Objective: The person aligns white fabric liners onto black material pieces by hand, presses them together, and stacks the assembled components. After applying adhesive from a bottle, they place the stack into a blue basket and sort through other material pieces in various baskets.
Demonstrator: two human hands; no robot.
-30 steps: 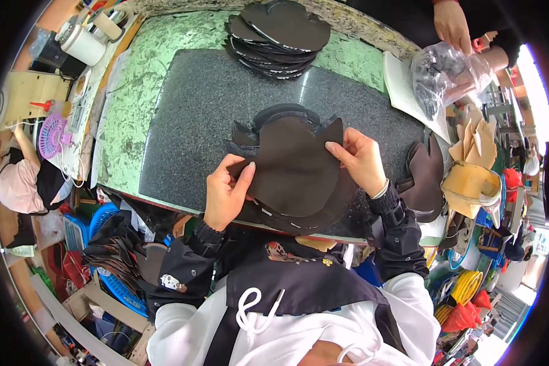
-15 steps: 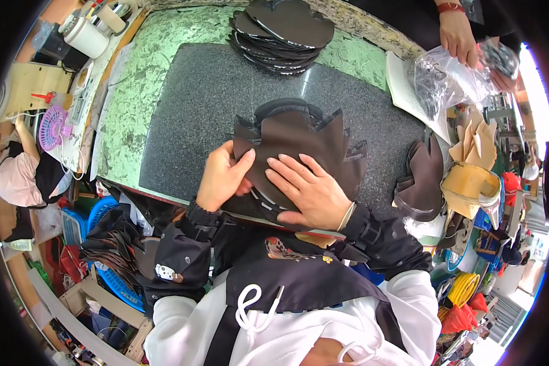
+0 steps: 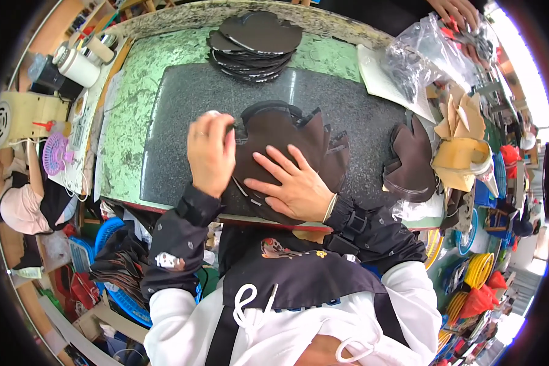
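On the dark speckled slab point(image 3: 177, 122) in front of me lies a flat stack of dark brown, leather-like cut pieces point(image 3: 274, 131) with notched, pointed edges. My right hand point(image 3: 296, 186) rests flat on the top piece, palm down and fingers spread. At the stack's upper left edge, my left hand point(image 3: 210, 155) is raised with its fingers curled together, and a dark tab of a piece shows at the fingertips. Exactly how the fingers grip that tab is partly hidden by the hand.
A taller pile of similar pieces point(image 3: 256, 43) stands at the far edge. More cut pieces point(image 3: 412, 158) lie at the right, beside a yellowish container point(image 3: 463, 161). A clear plastic bag point(image 3: 427, 52) is near another person's hand point(image 3: 457, 12). A purple fan point(image 3: 56, 155) stands left.
My left hand has risen and moved away from me along the stack's left edge, its fingers closing. The right hand stays flat on the top piece. The view has shifted slightly.
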